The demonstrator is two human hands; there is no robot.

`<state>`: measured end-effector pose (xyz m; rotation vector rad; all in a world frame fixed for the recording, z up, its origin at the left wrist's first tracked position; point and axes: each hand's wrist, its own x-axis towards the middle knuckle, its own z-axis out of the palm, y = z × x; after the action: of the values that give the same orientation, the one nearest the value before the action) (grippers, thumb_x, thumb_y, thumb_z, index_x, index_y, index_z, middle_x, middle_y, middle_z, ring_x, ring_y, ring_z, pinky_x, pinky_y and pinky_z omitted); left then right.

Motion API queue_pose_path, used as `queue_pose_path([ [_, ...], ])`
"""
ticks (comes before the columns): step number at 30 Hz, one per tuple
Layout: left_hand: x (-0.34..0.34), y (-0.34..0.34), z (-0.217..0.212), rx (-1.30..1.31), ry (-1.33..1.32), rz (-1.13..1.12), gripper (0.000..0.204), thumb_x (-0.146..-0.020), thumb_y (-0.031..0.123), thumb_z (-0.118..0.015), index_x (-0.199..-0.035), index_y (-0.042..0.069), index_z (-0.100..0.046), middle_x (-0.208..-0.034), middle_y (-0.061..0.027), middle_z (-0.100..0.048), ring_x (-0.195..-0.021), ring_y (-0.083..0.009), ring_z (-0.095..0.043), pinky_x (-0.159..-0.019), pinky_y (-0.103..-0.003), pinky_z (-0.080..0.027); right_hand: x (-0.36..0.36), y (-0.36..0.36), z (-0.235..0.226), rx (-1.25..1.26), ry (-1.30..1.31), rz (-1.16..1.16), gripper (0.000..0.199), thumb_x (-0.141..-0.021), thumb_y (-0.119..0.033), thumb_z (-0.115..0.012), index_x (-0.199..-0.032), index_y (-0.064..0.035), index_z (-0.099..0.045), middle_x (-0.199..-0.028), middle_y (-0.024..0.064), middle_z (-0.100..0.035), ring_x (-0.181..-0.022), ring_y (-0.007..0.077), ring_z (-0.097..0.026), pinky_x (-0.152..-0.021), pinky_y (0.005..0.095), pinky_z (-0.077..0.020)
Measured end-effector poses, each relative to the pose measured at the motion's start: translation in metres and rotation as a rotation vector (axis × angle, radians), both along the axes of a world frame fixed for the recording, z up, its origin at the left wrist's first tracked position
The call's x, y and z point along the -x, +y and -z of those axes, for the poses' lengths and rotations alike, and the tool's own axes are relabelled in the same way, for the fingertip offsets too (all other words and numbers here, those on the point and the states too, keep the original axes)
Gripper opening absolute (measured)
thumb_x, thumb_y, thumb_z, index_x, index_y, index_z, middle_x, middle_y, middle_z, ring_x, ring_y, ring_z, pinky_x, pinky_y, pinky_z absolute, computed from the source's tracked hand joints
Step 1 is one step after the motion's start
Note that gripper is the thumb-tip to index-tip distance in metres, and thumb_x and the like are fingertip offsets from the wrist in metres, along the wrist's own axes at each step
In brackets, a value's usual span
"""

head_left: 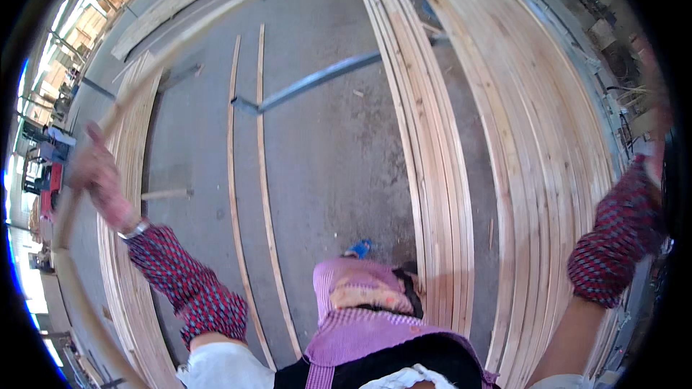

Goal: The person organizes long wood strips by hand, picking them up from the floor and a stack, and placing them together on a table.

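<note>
The left hand (97, 176) clenched a long wooden strip (68, 245) at frame left — best kept level, clear of the stacks (519, 137) — while the right hand's (652, 166) grip couldn't be made out.

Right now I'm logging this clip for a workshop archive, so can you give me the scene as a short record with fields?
Setting: wood workshop, grey concrete floor
Left hand: raised, gripping a long wooden strip
Right hand: at the picture's right edge, blurred; grip cannot be told
Sleeves: red-and-blue patterned
Stacked boards: long pale planks on the right
Loose slats: two thin ones on the floor
Metal bar: grey, lying on the floor
</note>
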<state>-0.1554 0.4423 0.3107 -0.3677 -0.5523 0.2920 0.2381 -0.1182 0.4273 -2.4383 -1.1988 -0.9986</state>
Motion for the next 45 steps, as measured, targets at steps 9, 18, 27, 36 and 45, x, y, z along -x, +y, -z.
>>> queue_pose_path([
  [9, 0.102, 0.079, 0.324, 0.667, 1.234, -0.735, 0.062, -0.099, 0.041, -0.045, -0.141, -0.004, -0.042, -0.131, -0.0151, -0.06, -0.119, -0.0344, -0.06, -0.098, -0.045, -0.053, -0.02, 0.048, 0.182, 0.227, 0.479, -0.096, 0.046, -0.081, -0.033, -0.073, -0.119, -0.0093, -0.063, -0.119, 0.0123, -0.065, -0.111, 0.0308, -0.061, -0.095, 0.0375, -0.0494],
  [18, 0.063, -0.076, 0.457, 0.331, 1.475, -0.269, 0.078, -0.096, 0.063, -0.029, -0.143, 0.001, -0.041, -0.14, -0.0144, -0.053, -0.131, -0.0296, -0.049, -0.108, -0.041, -0.04, 0.043, 0.027, 0.253, 0.325, 0.884, 0.032, 0.044, -0.081, -0.033, -0.071, -0.119, -0.0109, -0.063, -0.123, 0.0128, -0.063, -0.115, 0.0327, -0.059, -0.097, 0.0412, -0.0478],
  [27, -0.116, -0.252, 0.408, -0.624, 1.716, 0.16, 0.049, -0.094, 0.038, -0.055, -0.127, 0.002, -0.053, -0.117, -0.0164, -0.064, -0.096, -0.0308, -0.066, -0.08, -0.045, -0.057, 0.09, -0.098, 0.332, 0.084, 0.937, 0.419, 0.046, -0.079, -0.029, -0.074, -0.121, -0.0135, -0.063, -0.126, 0.012, -0.062, -0.116, 0.0293, -0.059, -0.099, 0.0394, -0.047],
  [36, -0.247, -0.387, 0.233, -1.381, 0.954, -0.241, 0.039, -0.096, 0.014, -0.062, -0.133, 0.0, -0.056, -0.118, -0.0096, -0.067, -0.102, -0.0152, -0.066, -0.089, -0.031, -0.054, 0.185, -0.155, 0.331, 0.084, 0.766, 0.908, 0.064, -0.073, -0.022, -0.075, -0.132, -0.0095, -0.052, -0.124, 0.014, -0.058, -0.113, 0.0352, -0.057, -0.093, 0.0446, -0.0477],
  [45, -0.314, -0.49, 0.194, -2.192, -0.179, -0.843, 0.036, -0.092, 0.023, -0.064, -0.125, 0.009, -0.062, -0.109, -0.0117, -0.068, -0.103, -0.0271, -0.064, -0.094, -0.04, -0.049, 0.208, -0.178, 0.345, -0.092, 1.055, 0.707, 0.031, -0.084, -0.022, -0.061, -0.109, -0.0039, -0.06, -0.098, 0.0153, -0.065, -0.094, 0.0347, -0.062, -0.081, 0.0411, -0.0514],
])
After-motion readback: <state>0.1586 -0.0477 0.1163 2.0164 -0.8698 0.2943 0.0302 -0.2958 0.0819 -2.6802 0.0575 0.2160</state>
